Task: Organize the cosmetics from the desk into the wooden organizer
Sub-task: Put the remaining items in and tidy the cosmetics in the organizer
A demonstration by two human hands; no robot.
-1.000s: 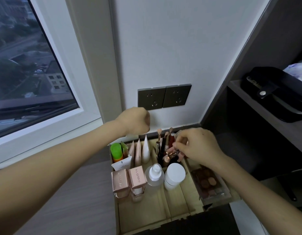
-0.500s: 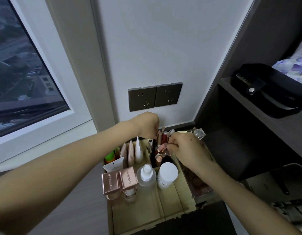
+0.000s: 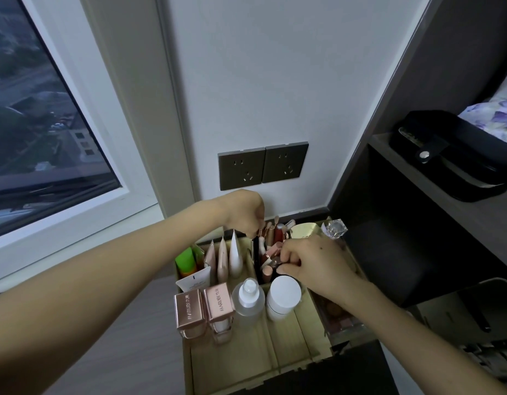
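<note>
Cosmetics are already standing in most of the wooden organizer on the worktop, and both hands are working in the crowded rear compartment of lipsticks and brushes. One risk, as I judge it, is that pushing into so tight a bundle is likely to tip a neighbouring tube out or knock the white jar and frosted pump bottle standing just in front. Rose-gold capped bottles at the near left are also sitting close to the edge of their slot. The left hand is curling its fingers closed over the tops of the tubes at the back; whether it is pinching one I cannot tell. The right hand is pressing its fingers together on a small pinkish tube, seemingly gripping it.
</note>
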